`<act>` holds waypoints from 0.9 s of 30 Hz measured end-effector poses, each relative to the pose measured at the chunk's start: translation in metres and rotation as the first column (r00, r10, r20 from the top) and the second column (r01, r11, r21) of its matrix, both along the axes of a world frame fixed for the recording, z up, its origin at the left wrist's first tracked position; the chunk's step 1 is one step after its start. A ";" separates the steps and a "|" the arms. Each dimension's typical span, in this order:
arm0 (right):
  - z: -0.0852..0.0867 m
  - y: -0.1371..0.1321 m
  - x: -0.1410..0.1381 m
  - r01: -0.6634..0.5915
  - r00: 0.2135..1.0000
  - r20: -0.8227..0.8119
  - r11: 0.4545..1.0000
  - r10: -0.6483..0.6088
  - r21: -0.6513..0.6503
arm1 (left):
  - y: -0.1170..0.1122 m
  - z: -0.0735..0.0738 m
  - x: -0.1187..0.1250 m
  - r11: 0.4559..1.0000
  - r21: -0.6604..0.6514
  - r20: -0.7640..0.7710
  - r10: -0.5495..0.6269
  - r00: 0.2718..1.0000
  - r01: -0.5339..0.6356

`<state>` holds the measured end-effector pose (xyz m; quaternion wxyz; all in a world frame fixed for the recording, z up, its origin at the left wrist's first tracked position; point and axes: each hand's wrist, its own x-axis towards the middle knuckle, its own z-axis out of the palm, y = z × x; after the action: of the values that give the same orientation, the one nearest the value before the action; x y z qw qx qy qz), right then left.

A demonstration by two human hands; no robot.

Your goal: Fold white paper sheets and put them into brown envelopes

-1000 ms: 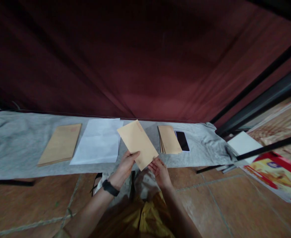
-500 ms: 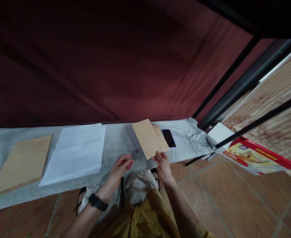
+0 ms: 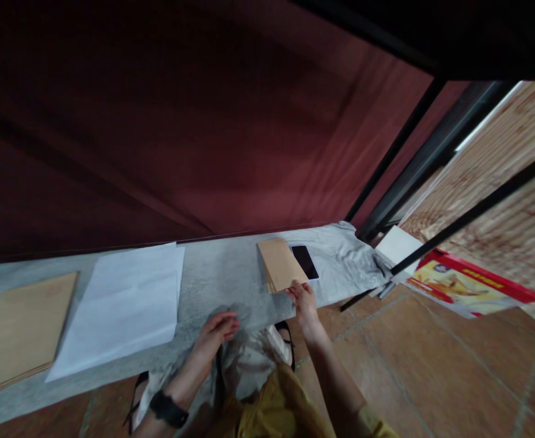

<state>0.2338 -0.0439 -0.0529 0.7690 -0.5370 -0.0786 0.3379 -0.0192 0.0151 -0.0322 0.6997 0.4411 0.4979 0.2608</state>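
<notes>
Envelope (image 3: 283, 261) sits on or just over small pile (image 3: 268, 283), right of white sheets (image 3: 121, 304), just left of phone (image 3: 304, 261). Square edges to pile, lay flat, then let go gently. Right hand (image 3: 302, 297) pinches its near right corner; left hand (image 3: 220, 328) holds nothing, fingers loosely curled.

I see a plain tan paper envelope (image 3: 283, 263) over a small pile of matching ones (image 3: 269, 285), right of centre on the table (image 3: 230, 271). It slants, far end leftward, near right corner in the right hand (image 3: 302, 294). I can't tell whether it lies fully flat.
</notes>
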 end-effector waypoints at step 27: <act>-0.017 -0.023 0.030 -0.047 0.992 0.104 0.974 0.072 -0.223 | 0.003 -0.021 0.117 0.811 0.540 -0.266 -0.087 0.960 0.223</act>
<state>0.2641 -0.0670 -0.0703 0.6886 -0.6343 -0.0995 0.3370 0.0982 0.0181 -0.0537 0.4947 0.6946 0.4375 0.2854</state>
